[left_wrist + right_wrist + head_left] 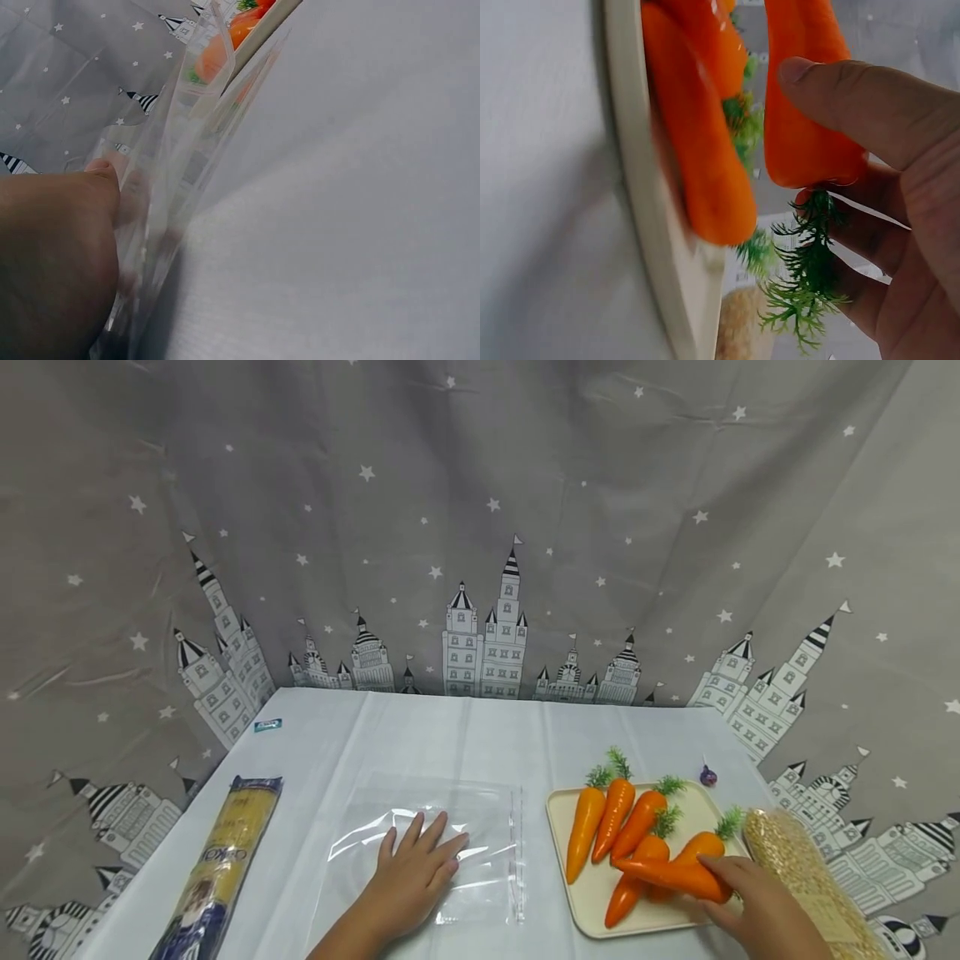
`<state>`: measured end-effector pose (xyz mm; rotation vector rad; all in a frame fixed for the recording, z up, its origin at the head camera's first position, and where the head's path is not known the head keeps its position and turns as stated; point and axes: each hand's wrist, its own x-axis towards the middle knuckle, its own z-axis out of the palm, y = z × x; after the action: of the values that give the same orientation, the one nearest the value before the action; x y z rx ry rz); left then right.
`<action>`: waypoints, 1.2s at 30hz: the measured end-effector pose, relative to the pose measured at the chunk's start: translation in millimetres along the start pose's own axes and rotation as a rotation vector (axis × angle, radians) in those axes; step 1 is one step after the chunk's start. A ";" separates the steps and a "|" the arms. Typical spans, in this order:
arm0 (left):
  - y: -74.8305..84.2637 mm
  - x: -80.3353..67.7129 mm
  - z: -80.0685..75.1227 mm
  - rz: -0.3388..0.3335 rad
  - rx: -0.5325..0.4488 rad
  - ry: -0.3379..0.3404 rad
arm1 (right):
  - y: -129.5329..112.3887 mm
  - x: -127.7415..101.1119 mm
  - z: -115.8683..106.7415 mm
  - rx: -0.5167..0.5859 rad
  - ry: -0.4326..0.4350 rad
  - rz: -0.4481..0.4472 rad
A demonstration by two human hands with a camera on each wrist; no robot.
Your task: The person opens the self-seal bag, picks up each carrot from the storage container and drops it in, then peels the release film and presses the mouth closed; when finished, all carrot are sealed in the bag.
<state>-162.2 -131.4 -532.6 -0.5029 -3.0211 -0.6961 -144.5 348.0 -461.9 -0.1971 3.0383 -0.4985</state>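
Soft, even light is falling from overhead; glare is glinting on the plastic bag (442, 852), wrist views are blurring, edges bending.

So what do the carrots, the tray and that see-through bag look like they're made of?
The carrots look like glossy plastic: uniform orange, shiny highlights, stiff synthetic-looking green tops. The tray seems matte cream plastic, possibly melamine, with a smooth rounded rim. The bag under the left hand is thin clear plastic film, glinting and wrinkled.

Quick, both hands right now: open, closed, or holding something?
Left hand: open, fingers flat, pressing on the clear plastic bag.
Right hand: closed in a grip round a carrot over the tray.
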 end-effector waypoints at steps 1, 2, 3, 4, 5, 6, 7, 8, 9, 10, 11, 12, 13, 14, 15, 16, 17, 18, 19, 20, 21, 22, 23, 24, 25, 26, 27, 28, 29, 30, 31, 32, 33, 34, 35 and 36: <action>0.2 0.2 -0.1 0.001 -0.001 0.001 | -3.9 0.8 -0.9 -0.005 -0.002 0.005; 0.0 0.6 0.2 0.000 0.000 0.003 | -8.2 1.5 -1.6 -0.009 0.002 0.006; 0.0 0.8 0.1 0.000 -0.003 0.004 | -12.4 2.0 -1.7 -0.016 0.009 0.003; 0.2 0.8 -0.4 -0.001 -0.006 0.005 | -16.8 2.5 -1.3 -0.022 0.020 -0.002; 0.4 0.7 -0.7 -0.005 -0.010 0.002 | -21.8 3.1 -0.9 -0.029 0.032 -0.005; 0.8 0.6 -1.2 -0.008 -0.017 0.001 | -26.2 3.6 0.2 -0.033 0.047 -0.013; 0.9 0.8 -2.1 -0.012 -0.025 0.000 | -30.7 4.5 1.6 -0.033 0.064 -0.024; 1.1 1.0 -2.8 -0.017 -0.036 0.001 | -35.3 5.6 3.1 -0.030 0.079 -0.032; 1.3 1.1 -3.6 -0.023 -0.045 -0.002 | -39.3 6.9 4.9 -0.023 0.093 -0.040; 1.7 1.3 -4.5 -0.027 -0.053 -0.006 | -43.4 8.5 6.4 -0.012 0.103 -0.050; 1.9 1.4 -5.1 -0.030 -0.062 -0.008 | -47.1 10.1 7.9 -0.001 0.110 -0.058; 1.8 1.6 -5.5 -0.034 -0.068 -0.010 | -50.3 11.7 9.6 0.009 0.115 -0.064; 1.7 1.7 -5.7 -0.036 -0.074 -0.009 | -53.4 13.5 11.0 0.022 0.114 -0.067; 1.8 1.6 -6.1 -0.038 -0.078 -0.011 | -56.4 15.0 12.3 0.036 0.115 -0.070; 1.8 1.4 -6.3 -0.039 -0.076 -0.013 | -59.1 16.4 13.5 0.048 0.113 -0.072; 1.8 1.2 -6.5 -0.039 -0.078 -0.014 | -61.8 17.7 14.5 0.059 0.111 -0.074; 1.6 0.9 -6.3 -0.037 -0.081 -0.010 | -64.4 18.8 15.7 0.067 0.112 -0.073; 1.4 0.7 -6.2 -0.037 -0.080 -0.013 | -67.0 19.9 16.6 0.071 0.113 -0.074; 1.4 0.4 -6.3 -0.035 -0.083 -0.010 | -69.4 21.3 17.6 0.076 0.116 -0.079; 1.3 0.2 -6.4 -0.034 -0.081 -0.011 | -72.0 22.3 18.5 0.076 0.123 -0.083; 0.8 0.3 -6.1 -0.033 -0.081 -0.009 | -74.6 23.8 19.4 0.075 0.127 -0.084; 0.4 0.6 -5.9 -0.032 -0.083 -0.008 | -77.3 25.3 20.0 0.071 0.130 -0.086; 0.0 0.9 -5.8 -0.031 -0.083 -0.007 | -79.7 26.9 20.9 0.064 0.135 -0.088; -0.2 1.2 -5.7 -0.033 -0.077 -0.011 | -82.1 28.4 21.7 0.060 0.136 -0.088; -0.5 1.4 -5.6 -0.034 -0.073 -0.010 | -84.4 29.9 22.7 0.058 0.137 -0.087; -0.9 1.7 -5.3 -0.034 -0.071 -0.009 | -86.5 31.3 23.7 0.057 0.134 -0.088; -1.2 1.8 -5.1 -0.035 -0.070 -0.011 | -88.6 32.6 24.8 0.055 0.134 -0.087; -1.2 1.8 -5.0 -0.036 -0.067 -0.013 | -90.5 33.7 25.8 0.053 0.133 -0.091; -1.2 1.8 -4.8 -0.036 -0.065 -0.012 | -92.1 35.0 26.9 0.058 0.134 -0.095; -1.3 1.7 -4.4 -0.035 -0.065 -0.010 | -94.2 36.0 27.7 0.066 0.134 -0.100; -1.4 1.6 -4.1 -0.034 -0.066 -0.008 | -96.2 37.1 28.5 0.071 0.133 -0.103; -1.5 1.7 -3.6 -0.032 -0.067 -0.003 | -98.1 38.2 29.2 0.074 0.132 -0.110; -1.4 1.7 -3.4 -0.033 -0.063 -0.004 | -100.1 39.1 29.9 0.077 0.130 -0.114; -1.3 1.7 -3.2 -0.032 -0.063 0.000 | -102.3 40.0 30.3 0.085 0.125 -0.117; -1.3 1.8 -2.9 -0.031 -0.060 0.002 | -104.3 41.0 31.0 0.089 0.119 -0.119; -1.2 1.9 -2.8 -0.032 -0.057 0.003 | -106.4 42.0 31.5 0.089 0.110 -0.120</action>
<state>-164.6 -133.0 -530.4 -0.4553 -3.0204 -0.7858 -171.2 232.4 -458.9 -0.3610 3.1154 -0.6727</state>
